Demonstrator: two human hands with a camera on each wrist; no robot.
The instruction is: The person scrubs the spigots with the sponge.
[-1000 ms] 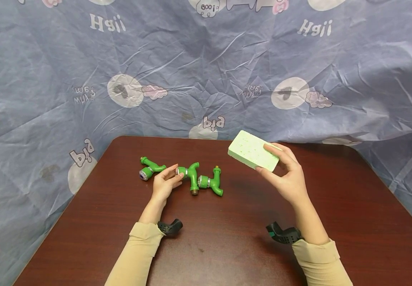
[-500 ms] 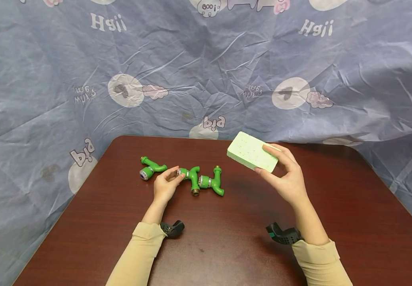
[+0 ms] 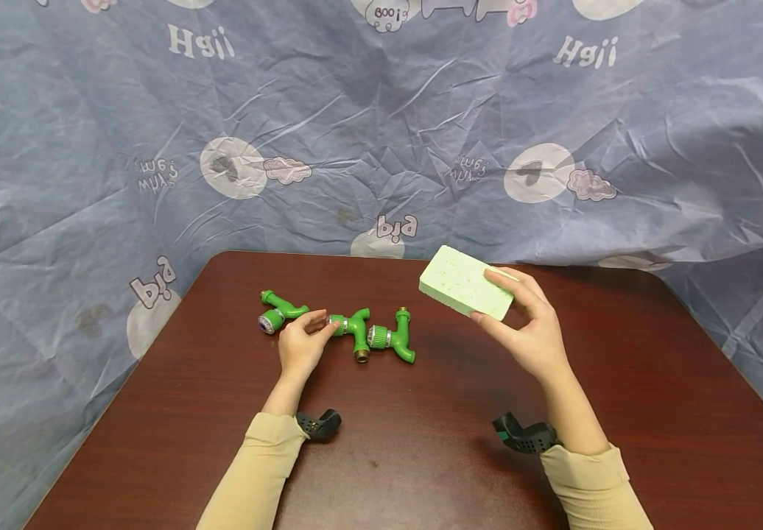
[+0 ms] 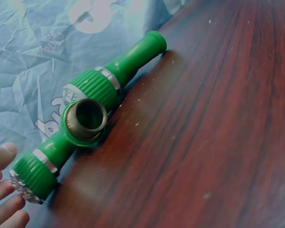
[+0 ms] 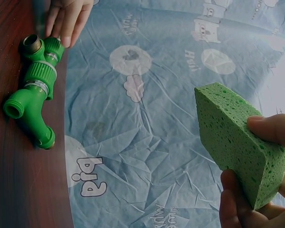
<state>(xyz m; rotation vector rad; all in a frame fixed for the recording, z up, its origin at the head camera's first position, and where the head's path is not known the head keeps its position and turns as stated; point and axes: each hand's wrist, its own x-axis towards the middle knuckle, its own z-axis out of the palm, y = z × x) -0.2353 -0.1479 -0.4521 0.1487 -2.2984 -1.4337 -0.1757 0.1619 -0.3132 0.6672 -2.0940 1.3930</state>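
Note:
My right hand (image 3: pixel 540 335) holds a pale green sponge (image 3: pixel 464 283) up above the table, pinched between thumb and fingers. In the right wrist view the sponge (image 5: pixel 237 142) shows its pores, its thick edge turned to the camera. On the tabletop lie three green taps with ribbed knobs. Beside the knob of the middle tap (image 3: pixel 359 330) is my left hand (image 3: pixel 298 346), its fingers loosely extended and not wrapped round it. The left wrist view shows fingertips (image 4: pixel 7 204) at that knob's end; whether they touch it is hard to tell. The right tap (image 3: pixel 400 338) lies against the middle one.
The left tap (image 3: pixel 282 309) lies just behind my left hand. All three taps rest on a dark red-brown wooden table (image 3: pixel 408 456). A wrinkled blue printed cloth (image 3: pixel 381 132) hangs behind the table's far edge. Each wrist wears a black bracket (image 3: pixel 320 425).
My left hand, earlier pinching the middle tap's knob, has released it and drawn slightly left. That tap shifted a little right before this. The right hand and sponge have dipped very slightly.

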